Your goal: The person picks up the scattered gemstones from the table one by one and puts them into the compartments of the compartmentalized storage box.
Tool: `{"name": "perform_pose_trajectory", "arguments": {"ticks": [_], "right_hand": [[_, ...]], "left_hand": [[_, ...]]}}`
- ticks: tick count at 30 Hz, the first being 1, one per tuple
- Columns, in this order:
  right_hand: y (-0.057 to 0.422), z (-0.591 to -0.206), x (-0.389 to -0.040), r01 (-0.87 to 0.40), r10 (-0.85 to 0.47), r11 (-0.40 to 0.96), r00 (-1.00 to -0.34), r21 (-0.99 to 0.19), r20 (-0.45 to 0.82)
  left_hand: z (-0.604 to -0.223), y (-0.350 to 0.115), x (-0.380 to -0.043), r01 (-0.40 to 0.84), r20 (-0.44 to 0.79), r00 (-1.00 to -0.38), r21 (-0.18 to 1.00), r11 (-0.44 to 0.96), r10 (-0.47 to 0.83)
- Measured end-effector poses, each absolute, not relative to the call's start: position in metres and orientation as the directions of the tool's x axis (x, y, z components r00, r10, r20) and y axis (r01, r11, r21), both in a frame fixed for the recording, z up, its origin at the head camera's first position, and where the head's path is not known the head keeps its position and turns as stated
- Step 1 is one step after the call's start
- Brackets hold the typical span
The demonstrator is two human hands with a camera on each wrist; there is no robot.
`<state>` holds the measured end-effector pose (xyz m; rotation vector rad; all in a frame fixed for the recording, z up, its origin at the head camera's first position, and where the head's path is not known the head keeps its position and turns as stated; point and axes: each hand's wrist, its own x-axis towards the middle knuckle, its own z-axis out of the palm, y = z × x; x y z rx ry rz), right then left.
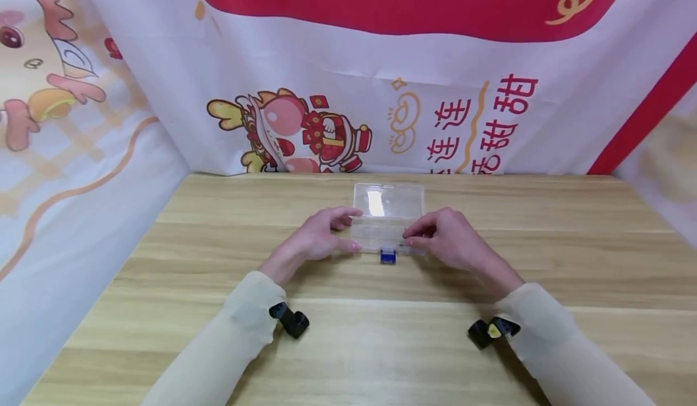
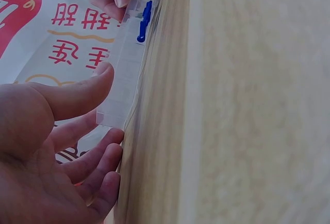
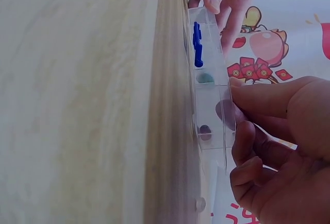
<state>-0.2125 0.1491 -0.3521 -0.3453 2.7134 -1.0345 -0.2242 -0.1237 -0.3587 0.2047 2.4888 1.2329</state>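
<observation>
A clear plastic compartment box (image 1: pixel 376 232) lies on the table with its lid (image 1: pixel 400 201) raised at the back. Its blue latch (image 1: pixel 388 256) hangs at the front edge. My left hand (image 1: pixel 321 233) holds the box's left end, thumb at the front corner and index finger toward the hinge. On the other side, the thumb and curled fingers of my right hand (image 1: pixel 449 236) are at the right-end compartments; I cannot tell whether they pinch anything. Through the box wall show a greenish piece (image 3: pixel 205 78) and a small dark piece (image 3: pixel 205 132).
The wood-grain table (image 1: pixel 348 345) stretches in front of the box. Beyond its back edge hangs a white and red printed cloth (image 1: pixel 348 61), with another printed cloth (image 1: pixel 81 109) on the left. A small pale round spot (image 3: pixel 200 204) shows near the box's right end.
</observation>
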Motion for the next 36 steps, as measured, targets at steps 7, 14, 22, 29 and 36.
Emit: {"name": "perform_pose_trajectory", "arguments": {"ticks": [7,14,22,29,36], "right_hand": [[0.157,-0.349,-0.215,-0.190,-0.362,0.678,-0.927,-0.710,-0.098],[0.187,-0.351,-0.227,-0.181,-0.370,0.588,-0.927,-0.788,-0.062],[0.225,-0.362,-0.237,-0.152,-0.399,0.586,-0.909,-0.796,-0.119],[0.236,-0.365,-0.243,-0.141,-0.491,0.600,-0.842,-0.787,-0.224],[0.237,-0.365,-0.244,-0.107,-0.496,0.620,-0.820,-0.777,-0.284]], "left_hand": [[-0.361,-0.127,-0.224,-0.015,-0.237,-0.928,0.796,0.605,0.288],[-0.362,-0.129,-0.224,-0.023,-0.239,-0.933,0.789,0.615,0.271],[-0.363,-0.126,-0.224,-0.023,-0.242,-0.927,0.798,0.602,0.285],[-0.362,-0.125,-0.224,-0.023,-0.241,-0.929,0.795,0.606,0.282],[-0.360,-0.125,-0.225,-0.021,-0.242,-0.927,0.795,0.607,0.286]]}}
